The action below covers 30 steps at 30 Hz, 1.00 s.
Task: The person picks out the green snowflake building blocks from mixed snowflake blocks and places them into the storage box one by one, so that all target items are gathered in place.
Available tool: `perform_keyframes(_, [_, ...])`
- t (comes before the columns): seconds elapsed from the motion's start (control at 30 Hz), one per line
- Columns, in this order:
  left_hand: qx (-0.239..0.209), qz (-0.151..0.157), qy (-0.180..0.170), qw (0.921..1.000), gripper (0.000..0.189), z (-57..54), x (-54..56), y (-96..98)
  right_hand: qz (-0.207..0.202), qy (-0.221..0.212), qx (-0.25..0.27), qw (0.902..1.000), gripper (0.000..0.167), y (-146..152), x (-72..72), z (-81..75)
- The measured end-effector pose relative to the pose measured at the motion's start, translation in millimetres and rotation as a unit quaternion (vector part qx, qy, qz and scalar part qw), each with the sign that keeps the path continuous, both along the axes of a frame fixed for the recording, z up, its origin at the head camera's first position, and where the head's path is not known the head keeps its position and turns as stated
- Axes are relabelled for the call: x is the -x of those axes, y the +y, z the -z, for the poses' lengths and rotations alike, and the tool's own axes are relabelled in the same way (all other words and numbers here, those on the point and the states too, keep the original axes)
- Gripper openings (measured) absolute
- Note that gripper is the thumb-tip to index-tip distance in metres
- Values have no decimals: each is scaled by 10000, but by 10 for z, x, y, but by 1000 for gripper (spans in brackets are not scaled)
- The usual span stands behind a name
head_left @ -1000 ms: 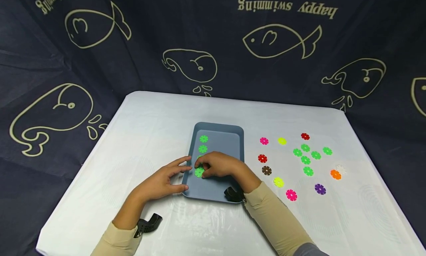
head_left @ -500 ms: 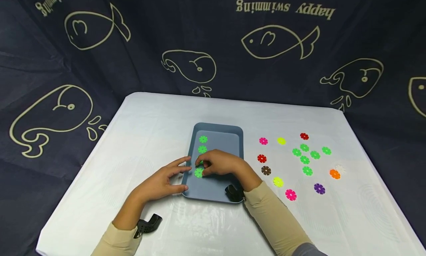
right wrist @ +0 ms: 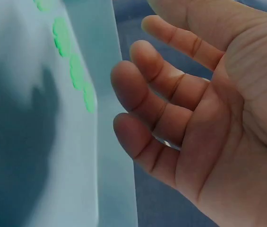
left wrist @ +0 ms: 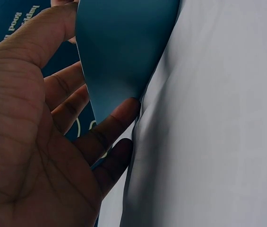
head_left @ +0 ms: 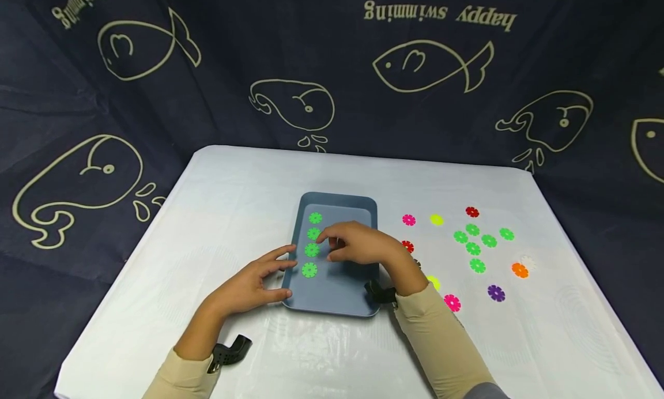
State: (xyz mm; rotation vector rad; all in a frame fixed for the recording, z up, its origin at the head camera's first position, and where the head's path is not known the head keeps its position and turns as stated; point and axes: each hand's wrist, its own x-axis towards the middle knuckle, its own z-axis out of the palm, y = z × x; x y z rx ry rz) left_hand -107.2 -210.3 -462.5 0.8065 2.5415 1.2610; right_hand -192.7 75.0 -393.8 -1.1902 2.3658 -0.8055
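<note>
A blue-grey tray (head_left: 337,298) lies on the white table, with several green notched discs (head_left: 312,249) in a column along its left side. My left hand (head_left: 254,283) rests against the tray's left edge, fingers spread; in the left wrist view its fingertips touch the tray's outer wall (left wrist: 124,52). Above the tray's middle, just right of the discs, hovers my right hand (head_left: 360,243), its fingers loosely bent. Between those fingers nothing shows in the right wrist view, where the green discs (right wrist: 61,38) lie apart from the fingertips.
Right of the tray, loose notched discs lie scattered on the tabletop (head_left: 233,203): several green ones (head_left: 472,248), a purple one (head_left: 495,293), an orange one (head_left: 520,270), a white one (head_left: 528,263), plus pink, red and yellow ones. A dark fish-print cloth (head_left: 353,122) hangs behind.
My right hand has let go of the third green disc, lifted and moved right, uncovering the whole column. My left hand has stayed at the tray's edge.
</note>
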Motion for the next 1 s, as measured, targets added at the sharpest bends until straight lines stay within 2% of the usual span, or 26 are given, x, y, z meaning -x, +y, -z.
perform_keyframes(0.4, [-3, -45, 12, 10000, 60, -1, 0, 1, 512, 302, 179, 9981, 34, 385, -95, -97])
perform_keyframes(0.63, [19, -40, 8, 10000, 60, 7, -11, 6, 862, 185, 274, 9957, 35, 709, -165, -138])
perform_keyframes(1.0, [-9, -38, -10, 10000, 60, -12, -16, -1, 1544, 290, 508, 9863, 30, 1318, -276, -71])
